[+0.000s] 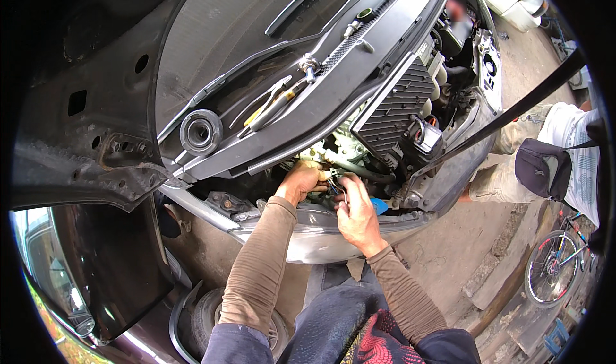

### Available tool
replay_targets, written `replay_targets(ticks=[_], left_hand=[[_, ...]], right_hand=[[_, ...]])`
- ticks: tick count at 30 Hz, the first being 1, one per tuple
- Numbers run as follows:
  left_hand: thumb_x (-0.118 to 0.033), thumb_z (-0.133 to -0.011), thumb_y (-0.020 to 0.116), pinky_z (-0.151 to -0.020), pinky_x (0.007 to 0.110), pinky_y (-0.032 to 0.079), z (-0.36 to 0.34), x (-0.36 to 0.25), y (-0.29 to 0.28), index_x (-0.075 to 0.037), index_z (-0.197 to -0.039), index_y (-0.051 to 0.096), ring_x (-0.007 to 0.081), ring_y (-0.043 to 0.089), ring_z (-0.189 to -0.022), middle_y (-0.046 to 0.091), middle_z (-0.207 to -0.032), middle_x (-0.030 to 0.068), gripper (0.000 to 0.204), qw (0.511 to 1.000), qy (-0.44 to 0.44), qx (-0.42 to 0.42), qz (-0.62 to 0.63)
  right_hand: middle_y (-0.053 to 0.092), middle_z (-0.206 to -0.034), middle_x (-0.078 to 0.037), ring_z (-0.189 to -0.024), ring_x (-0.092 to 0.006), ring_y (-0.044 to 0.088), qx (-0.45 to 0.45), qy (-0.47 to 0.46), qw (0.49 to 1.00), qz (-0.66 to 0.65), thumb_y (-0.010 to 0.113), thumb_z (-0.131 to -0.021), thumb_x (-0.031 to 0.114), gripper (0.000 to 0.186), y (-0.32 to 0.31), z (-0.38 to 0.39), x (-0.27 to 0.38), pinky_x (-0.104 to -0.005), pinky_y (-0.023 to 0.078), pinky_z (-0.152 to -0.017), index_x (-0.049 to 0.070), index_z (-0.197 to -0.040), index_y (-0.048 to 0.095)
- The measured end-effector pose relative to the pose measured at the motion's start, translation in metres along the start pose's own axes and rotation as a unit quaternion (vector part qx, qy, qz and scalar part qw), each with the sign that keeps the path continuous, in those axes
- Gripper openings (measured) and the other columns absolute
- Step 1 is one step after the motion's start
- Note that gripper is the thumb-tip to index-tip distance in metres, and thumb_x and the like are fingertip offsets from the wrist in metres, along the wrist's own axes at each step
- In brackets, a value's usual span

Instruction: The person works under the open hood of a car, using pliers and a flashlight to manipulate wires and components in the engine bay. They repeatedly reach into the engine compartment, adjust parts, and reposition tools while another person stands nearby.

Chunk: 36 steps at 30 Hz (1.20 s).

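Note:
Both hands are down in the front of a car's engine bay, close together. My left hand [301, 182] has its thumb and fingers closed around thin wires [333, 187]. Just to its right, my right hand [360, 217] is bent in a pinch beside the same wires; what lies between its fingertips is too small to make out. A blue cap [380, 206] shows next to the right hand. Beyond the hands runs a dark hose [366, 173], and past it sits a black ribbed engine cover [399, 107].
Pliers [266, 105], a metal-based bulb [309, 67] and a round black rubber cap [201, 133] lie on the cowl. A raised hood [83, 107] fills the upper left. A dark bar [507, 117] slants across the right. A person with a waist bag [543, 168] stands there, near a bicycle [553, 269].

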<state>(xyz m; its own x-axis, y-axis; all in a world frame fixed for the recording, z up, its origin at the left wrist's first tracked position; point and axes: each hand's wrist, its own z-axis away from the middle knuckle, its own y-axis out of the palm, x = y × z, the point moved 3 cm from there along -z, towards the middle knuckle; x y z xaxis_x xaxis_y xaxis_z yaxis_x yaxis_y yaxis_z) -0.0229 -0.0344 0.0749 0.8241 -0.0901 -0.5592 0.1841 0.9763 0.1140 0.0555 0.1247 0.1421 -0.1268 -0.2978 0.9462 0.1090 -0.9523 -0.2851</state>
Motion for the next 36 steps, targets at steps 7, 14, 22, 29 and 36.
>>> replay_targets(ticks=[7, 14, 22, 29, 36], left_hand=[[0.002, -0.093, 0.059, -0.084, 0.04, 0.062, -0.005, 0.006, -0.002, 0.007, -0.116, 0.063, 0.0228, 0.066, -0.089, 0.066, -0.104, 0.0124, 0.024, 0.998, -0.016, 0.002, 0.057], [-0.009, -0.092, 0.054, -0.082, 0.051, 0.06, -0.01, 0.004, -0.006, 0.007, -0.108, 0.058, 0.0366, 0.068, -0.088, 0.062, -0.1, 0.0223, 0.022, 0.991, -0.079, 0.004, 0.112], [-0.013, -0.092, 0.056, -0.07, 0.045, 0.06, -0.011, 0.006, -0.003, 0.002, -0.101, 0.056, 0.0314, 0.063, -0.073, 0.06, -0.088, 0.0197, 0.018, 0.992, -0.097, -0.029, 0.081], [-0.016, -0.09, 0.056, -0.058, 0.036, 0.053, -0.012, 0.006, -0.002, -0.003, -0.105, 0.055, 0.0192, 0.057, -0.063, 0.056, -0.079, 0.0095, 0.019, 0.994, -0.104, -0.022, 0.035], [-0.017, -0.094, 0.056, -0.058, 0.036, 0.051, -0.01, 0.004, 0.0, -0.003, -0.097, 0.058, 0.0202, 0.058, -0.063, 0.058, -0.078, 0.0089, 0.014, 0.996, -0.09, -0.026, -0.002]], right_hand=[[0.066, -0.092, -0.015, -0.078, -0.0289, 0.067, -0.047, 0.024, 0.995, 0.084, 0.062, -0.082, -0.005, 0.022, -0.03, 0.0, -0.002, -0.0358, 0.054, -0.071, -0.001, -0.103, 0.066], [0.068, -0.09, -0.017, -0.082, -0.0345, 0.068, 0.015, 0.015, 0.99, 0.14, 0.065, -0.082, 0.005, 0.018, -0.038, -0.011, -0.006, -0.0417, 0.053, -0.074, -0.001, -0.099, 0.069], [0.07, -0.091, -0.015, -0.084, -0.0364, 0.068, 0.008, 0.028, 0.987, 0.161, 0.067, -0.084, 0.014, 0.015, -0.031, -0.019, -0.006, -0.0433, 0.053, -0.072, 0.005, -0.095, 0.071], [0.069, -0.078, -0.015, -0.064, -0.0276, 0.066, -0.011, 0.004, 0.987, 0.161, 0.07, -0.085, 0.015, 0.016, -0.035, -0.02, -0.002, -0.0353, 0.05, -0.061, 0.003, -0.096, 0.074], [0.07, -0.086, -0.017, -0.077, -0.0343, 0.068, -0.014, 0.041, 0.988, 0.151, 0.067, -0.086, 0.017, 0.017, -0.035, -0.017, -0.006, -0.041, 0.052, -0.068, 0.004, -0.096, 0.072]])
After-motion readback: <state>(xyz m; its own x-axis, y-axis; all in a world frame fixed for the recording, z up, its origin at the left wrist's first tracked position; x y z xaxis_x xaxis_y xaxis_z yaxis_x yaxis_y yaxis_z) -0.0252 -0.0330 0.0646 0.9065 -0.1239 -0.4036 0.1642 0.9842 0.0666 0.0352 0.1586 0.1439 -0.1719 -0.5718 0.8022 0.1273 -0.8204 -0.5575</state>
